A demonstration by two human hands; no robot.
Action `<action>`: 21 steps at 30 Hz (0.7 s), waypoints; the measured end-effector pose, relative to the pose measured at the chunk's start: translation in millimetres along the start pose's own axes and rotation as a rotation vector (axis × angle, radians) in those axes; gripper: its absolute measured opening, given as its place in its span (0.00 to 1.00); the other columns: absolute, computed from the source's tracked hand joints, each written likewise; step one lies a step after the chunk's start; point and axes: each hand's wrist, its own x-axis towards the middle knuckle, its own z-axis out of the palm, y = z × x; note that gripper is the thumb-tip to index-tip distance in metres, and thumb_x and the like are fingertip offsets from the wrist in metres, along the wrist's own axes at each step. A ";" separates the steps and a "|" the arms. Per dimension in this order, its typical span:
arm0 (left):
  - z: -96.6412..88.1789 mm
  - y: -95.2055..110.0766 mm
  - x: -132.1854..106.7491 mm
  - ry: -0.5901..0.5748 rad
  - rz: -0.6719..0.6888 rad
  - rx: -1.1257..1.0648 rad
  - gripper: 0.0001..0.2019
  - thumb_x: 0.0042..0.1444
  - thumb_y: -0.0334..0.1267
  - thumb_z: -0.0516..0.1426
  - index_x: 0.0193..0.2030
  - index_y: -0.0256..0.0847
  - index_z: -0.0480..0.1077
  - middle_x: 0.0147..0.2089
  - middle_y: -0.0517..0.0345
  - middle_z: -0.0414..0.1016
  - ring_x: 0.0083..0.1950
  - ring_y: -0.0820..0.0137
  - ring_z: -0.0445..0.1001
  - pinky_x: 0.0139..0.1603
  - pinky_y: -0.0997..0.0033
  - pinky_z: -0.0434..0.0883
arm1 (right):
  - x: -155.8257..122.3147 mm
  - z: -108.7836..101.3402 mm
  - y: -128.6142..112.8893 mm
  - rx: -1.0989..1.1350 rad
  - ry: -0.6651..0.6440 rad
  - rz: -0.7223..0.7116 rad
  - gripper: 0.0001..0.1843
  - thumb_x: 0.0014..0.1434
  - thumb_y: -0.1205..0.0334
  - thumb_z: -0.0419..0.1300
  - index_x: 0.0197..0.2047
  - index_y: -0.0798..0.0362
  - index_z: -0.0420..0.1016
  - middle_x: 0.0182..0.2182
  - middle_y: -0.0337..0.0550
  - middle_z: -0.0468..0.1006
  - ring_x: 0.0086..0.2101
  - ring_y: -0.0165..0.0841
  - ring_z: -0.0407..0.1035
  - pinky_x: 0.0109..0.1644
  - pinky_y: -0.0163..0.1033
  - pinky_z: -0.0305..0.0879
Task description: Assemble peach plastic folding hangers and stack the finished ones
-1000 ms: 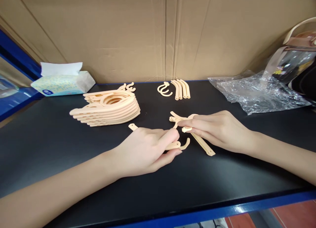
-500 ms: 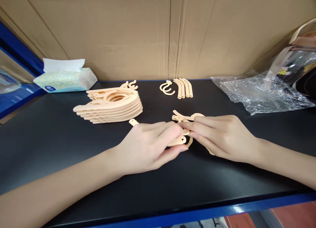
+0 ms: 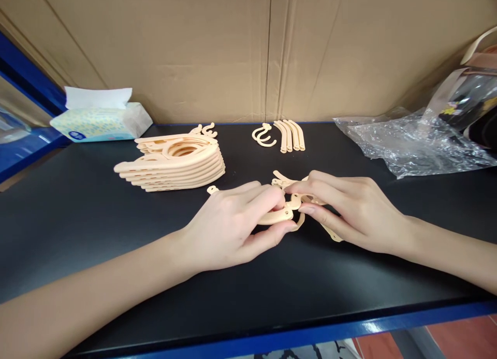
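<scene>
My left hand is closed around a cream plastic hanger arm, whose rounded, holed end sticks out between thumb and fingers. At that end lies a small curved hanger piece, pinched by the fingertips of my right hand. The two pieces touch or overlap; whether they are joined I cannot tell. More loose cream hanger parts show behind and beneath my fingers, mostly hidden. To the left stands a stack of cream hanger parts.
Small cream hooks lie behind the stack. Farther back on the black table are more hooks and several curved bars. A tissue pack sits at the back left, crumpled clear plastic at the right.
My right fingers have lifted and spread slightly, so the small curved piece shows more. My left hand keeps its hold on the hanger arm. The view has shifted slightly.
</scene>
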 end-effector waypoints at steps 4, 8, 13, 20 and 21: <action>1.8 -3.3 -0.9 -0.020 -0.011 0.039 0.08 0.67 0.36 0.53 0.35 0.40 0.63 0.29 0.63 0.66 0.27 0.76 0.64 0.27 0.76 0.58 | 0.3 -1.4 11.0 -0.060 0.029 0.071 0.15 0.71 0.55 0.49 0.51 0.54 0.71 0.37 0.43 0.78 0.29 0.28 0.72 0.31 0.33 0.64; 2.9 -3.6 -1.8 -0.037 0.000 0.083 0.09 0.67 0.36 0.52 0.34 0.40 0.64 0.28 0.64 0.66 0.28 0.76 0.64 0.26 0.76 0.57 | -0.4 -1.0 20.0 -0.032 -0.009 0.149 0.13 0.70 0.56 0.51 0.51 0.52 0.71 0.40 0.43 0.76 0.28 0.28 0.70 0.30 0.34 0.62; 4.6 -2.6 -3.6 -0.018 0.020 0.124 0.09 0.66 0.37 0.52 0.33 0.39 0.65 0.26 0.65 0.65 0.25 0.77 0.63 0.23 0.75 0.53 | -3.3 0.4 17.6 0.026 -0.022 0.065 0.09 0.72 0.61 0.48 0.46 0.51 0.69 0.36 0.38 0.78 0.27 0.26 0.71 0.27 0.32 0.60; 5.2 -4.7 -2.9 -0.051 0.028 0.118 0.10 0.66 0.36 0.52 0.32 0.39 0.65 0.25 0.66 0.65 0.25 0.77 0.64 0.23 0.76 0.53 | -1.2 -1.8 19.8 -0.040 0.052 0.204 0.09 0.71 0.59 0.50 0.50 0.51 0.68 0.37 0.39 0.81 0.32 0.29 0.75 0.33 0.34 0.65; 5.0 -4.6 -2.6 -0.051 0.038 0.115 0.10 0.66 0.36 0.52 0.32 0.39 0.65 0.25 0.66 0.65 0.25 0.78 0.64 0.23 0.76 0.53 | -0.6 -1.8 20.7 -0.042 0.038 0.205 0.11 0.71 0.59 0.49 0.51 0.52 0.68 0.39 0.41 0.80 0.35 0.31 0.75 0.35 0.35 0.66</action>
